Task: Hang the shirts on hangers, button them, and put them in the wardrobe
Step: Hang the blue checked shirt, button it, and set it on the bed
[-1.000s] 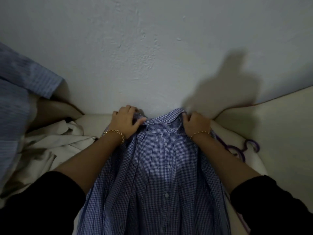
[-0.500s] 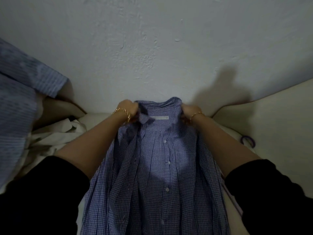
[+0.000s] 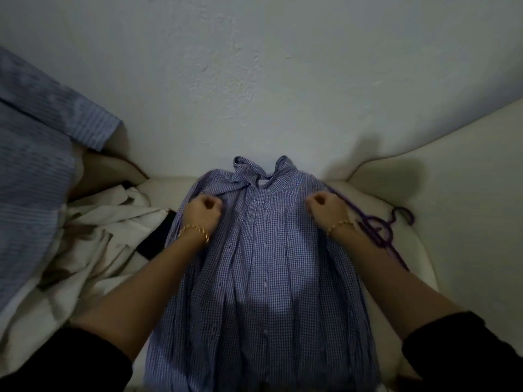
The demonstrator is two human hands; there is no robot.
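Head view, left hand: I see my left hand (image 3: 204,208) reaching forward, fist curled tight on the checked shirt (image 3: 263,267) at its left shoulder.
Head view, right hand: my right hand (image 3: 327,209) mirrors it, fingers clenched on the shirt's right shoulder.
Shirt: it lies front-up along the cream sofa (image 3: 402,250), collar toward the back edge by the wall.
Hanger: a purple hanger (image 3: 379,226) lies just beside my right wrist, near the sofa's right arm.
Left side: a white cloth (image 3: 93,244) is heaped there, a striped shirt (image 3: 34,154) above it.

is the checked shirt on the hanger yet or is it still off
Off. The purple hanger lies bare on the cream sofa beside the blue checked shirt, which is spread flat; nothing shows inside its collar.
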